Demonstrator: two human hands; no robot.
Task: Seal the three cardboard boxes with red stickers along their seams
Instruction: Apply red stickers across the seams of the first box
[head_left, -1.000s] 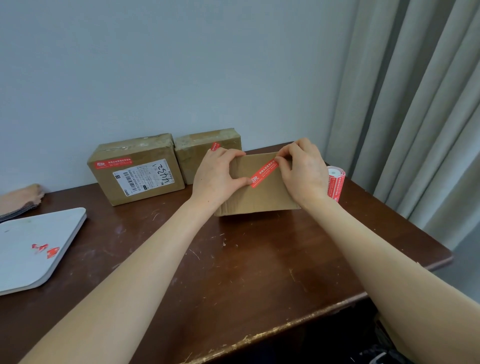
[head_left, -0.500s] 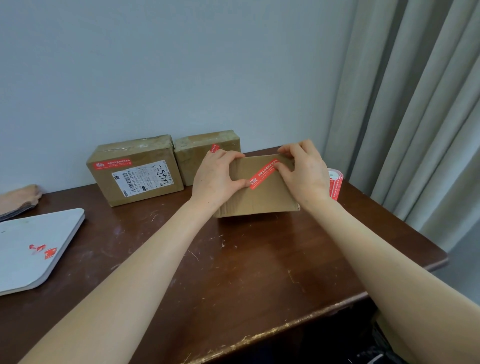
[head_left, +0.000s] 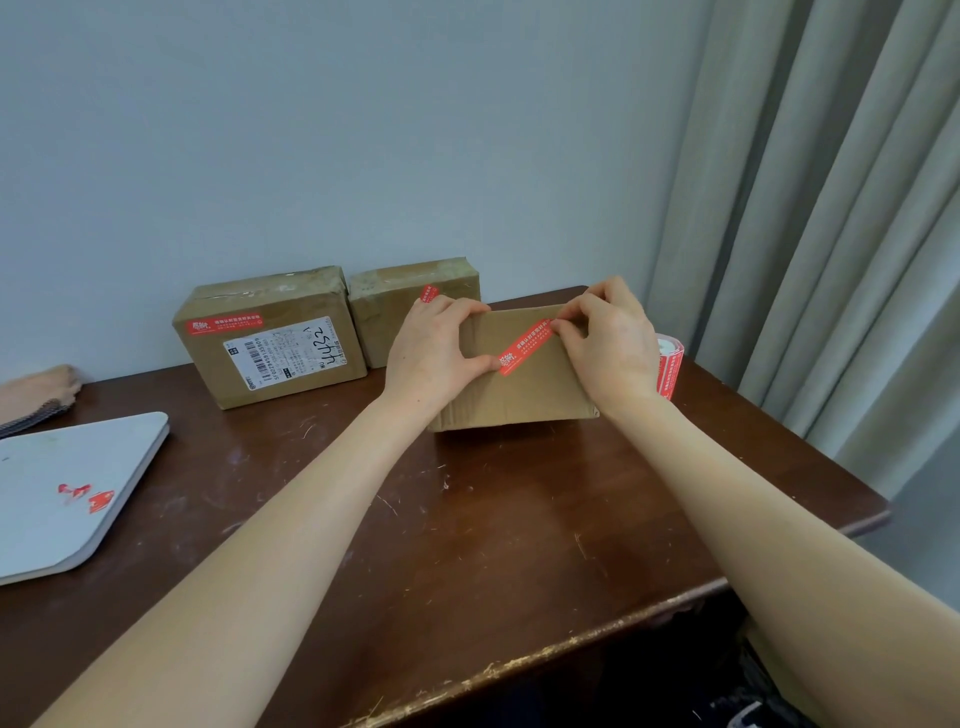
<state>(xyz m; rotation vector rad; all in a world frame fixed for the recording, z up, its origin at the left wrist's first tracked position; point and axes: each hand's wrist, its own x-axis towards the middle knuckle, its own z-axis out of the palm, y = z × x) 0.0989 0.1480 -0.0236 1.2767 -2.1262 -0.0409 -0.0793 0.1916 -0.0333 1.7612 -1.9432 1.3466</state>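
**A:** Working from the left, how would you expect it all to handle?

**B:** The front box (head_left: 519, 387) stands on the table (head_left: 467, 545), just in front of the other two. It looks like light, stiff cardboard, so I'd steady it by an edge. That is what the left hand (head_left: 434, 353) does: its fingers curl over the box's left top edge and the thumb presses the lower end of the red sticker (head_left: 524, 347). The sticker is probably thin, limp and tacky, so it is best held by its ends. The right hand (head_left: 608, 343) pinches its upper end at the box's top edge.

**A:** Is it stuck down along its whole length?

**B:** I can't tell. It lies slantwise across the near face, and I can't make out a seam beneath it.

**A:** And how do they look, left to right again?

**B:** The labelled box (head_left: 270, 343) is brown, with glossy tape, a white shipping label and a red strip above it. Touching its right side is the second box (head_left: 410, 306), with a red sticker at its top edge beside the left hand's fingers. The front box is plain brown. The sticker is red with white print. A sticker roll (head_left: 669, 369) shows partly behind the right hand.
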